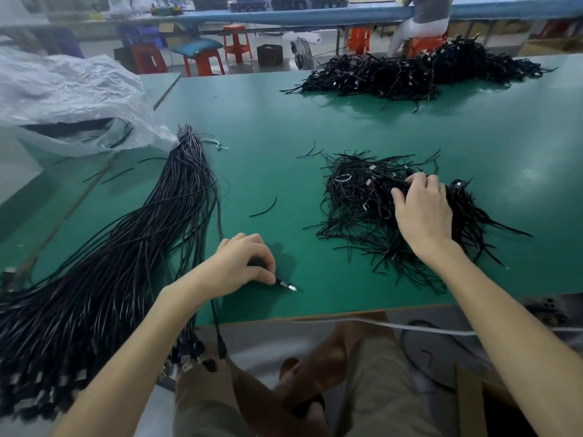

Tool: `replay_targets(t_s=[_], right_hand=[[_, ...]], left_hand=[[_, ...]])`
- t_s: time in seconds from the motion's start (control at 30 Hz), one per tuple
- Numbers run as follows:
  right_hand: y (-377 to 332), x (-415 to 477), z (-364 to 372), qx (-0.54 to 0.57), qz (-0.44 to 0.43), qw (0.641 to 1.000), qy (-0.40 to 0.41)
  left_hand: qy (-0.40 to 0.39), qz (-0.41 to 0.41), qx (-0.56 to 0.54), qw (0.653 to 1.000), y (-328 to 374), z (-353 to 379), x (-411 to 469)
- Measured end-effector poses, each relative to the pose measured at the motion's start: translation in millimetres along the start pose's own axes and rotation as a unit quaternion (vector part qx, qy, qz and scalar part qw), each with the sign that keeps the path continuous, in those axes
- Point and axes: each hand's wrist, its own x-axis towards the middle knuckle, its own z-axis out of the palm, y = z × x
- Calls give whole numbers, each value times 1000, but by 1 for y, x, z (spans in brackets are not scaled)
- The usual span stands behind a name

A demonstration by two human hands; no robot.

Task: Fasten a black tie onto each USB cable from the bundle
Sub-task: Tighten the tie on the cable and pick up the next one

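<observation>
- Both your hands are busy. Your left hand (243, 266) pinches a single black USB cable (217, 323) just behind its silver-tipped plug (289, 287), low over the green table (252, 137).
- Your right hand (422, 212) lies on the loose heap of thin black ties (356, 216) with its fingers curled down into the strands. I cannot tell whether it has one pinched yet.
- Draw out one tie only. The strands look tangled, so lift slowly and let any extras drop off before you carry it over.
- Keep the left pinch close to the plug. That should stop the cable sliding back into the long bundle of black USB cables (142, 234), which lies just beside your left forearm with its plug ends hanging over the table's near edge.
- Bring tie and cable together over the bare green patch between bundle and heap, where you can see the wrap.
- Your right fingertips are buried in the heap, so their grip is hidden.
- Small shiny bits show among the ties, and I cannot tell what they are.
- The held cable vanishes under your left wrist, so its path back to the bundle is unclear.
- At the table's far side lies a dark heap of black cables (410, 74), too small to show whether they are tied.
- The bundle's left side is cut off at the frame edge.
</observation>
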Motion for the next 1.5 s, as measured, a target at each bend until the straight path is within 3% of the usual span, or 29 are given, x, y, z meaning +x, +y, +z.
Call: replay_targets(t_s=[0.1,0.2,0.3,0.4,0.5,0.57,0.63,0.77,0.9,1.0,1.07,1.13,1.23,1.33,1.4,1.5], right_hand=[[-1,-9,5,-30,-23,999,38],[-10,-19,1,-42,-61,995,70],[-34,-38,-4,-6,-156,986,64],[-62,-68,-5,145,-252,953,-85],[-87,-99,-6,351,-180,884,-249],[-94,-116,4,392,-168,871,-243],[-96,-128,13,391,-202,876,-198],[-92,-139,6,451,-174,843,-235],[-77,-144,3,408,-210,864,-208],[-71,-140,2,375,-214,876,-214],[-69,-136,1,390,-191,862,-261],[-68,-131,0,421,-170,844,-287],[-71,-120,-2,442,-166,837,-276],[-76,-108,-2,443,-140,837,-289],[-83,-103,-3,447,-124,836,-294],[-98,-104,-4,462,-118,832,-283]], left_hand=[[28,2,-124,992,13,9,0],[43,48,-319,946,35,19,-1],[1,111,-527,843,67,29,-4],[-44,152,-683,713,99,30,-2],[-10,163,-750,641,114,16,2],[18,150,-785,600,115,5,5],[35,125,-804,580,111,-3,5],[30,109,-817,565,91,-14,3],[43,114,-821,558,69,-24,2],[18,137,-809,572,64,-26,-3],[-3,167,-773,612,61,-29,-9],[-34,212,-700,681,56,-35,-19],[-118,223,-481,840,50,-49,-37],[-275,173,-190,927,56,-47,-40],[-268,88,-44,958,60,-34,-33],[-162,18,23,986,53,-14,-20]])
